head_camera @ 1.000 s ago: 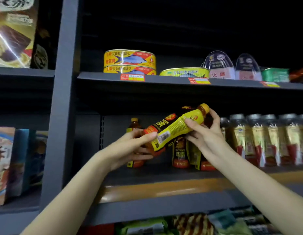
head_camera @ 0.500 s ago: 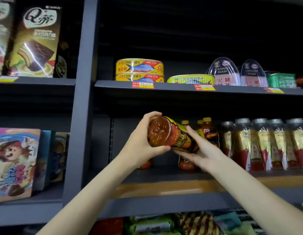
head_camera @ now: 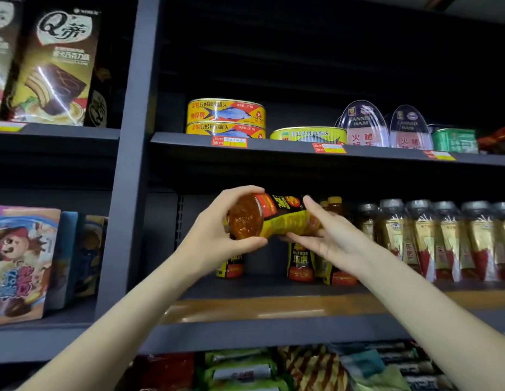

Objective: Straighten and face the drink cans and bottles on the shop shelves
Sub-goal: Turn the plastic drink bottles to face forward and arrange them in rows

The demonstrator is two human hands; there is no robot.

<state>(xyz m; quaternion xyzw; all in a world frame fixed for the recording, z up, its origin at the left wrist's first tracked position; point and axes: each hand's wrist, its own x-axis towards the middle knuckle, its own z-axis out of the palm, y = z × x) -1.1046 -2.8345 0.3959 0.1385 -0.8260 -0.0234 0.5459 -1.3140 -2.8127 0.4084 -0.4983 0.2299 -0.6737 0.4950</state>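
Observation:
A drink bottle (head_camera: 285,218) with a yellow and black label lies level in the air in front of the middle shelf (head_camera: 273,328), its orange base turned toward me. My left hand (head_camera: 217,238) grips the base end. My right hand (head_camera: 330,238) holds the bottle's far part between the thumb above and the fingers below. Behind and below it, bottles of the same kind stand on the shelf: one at the left (head_camera: 230,268), one in the middle (head_camera: 300,263), and orange caps (head_camera: 334,204) further back.
A row of grey-capped bottles (head_camera: 420,238) fills the shelf's right side. Fish cans (head_camera: 225,117) and canned ham (head_camera: 364,125) sit on the shelf above. A dark upright post (head_camera: 127,165) separates snack boxes (head_camera: 19,263) at the left. Packets (head_camera: 245,371) lie below.
The bottle has swung from a slanted, label-forward pose to level with its base toward me. My left hand moved round the base; my right hand slid from the neck along the body.

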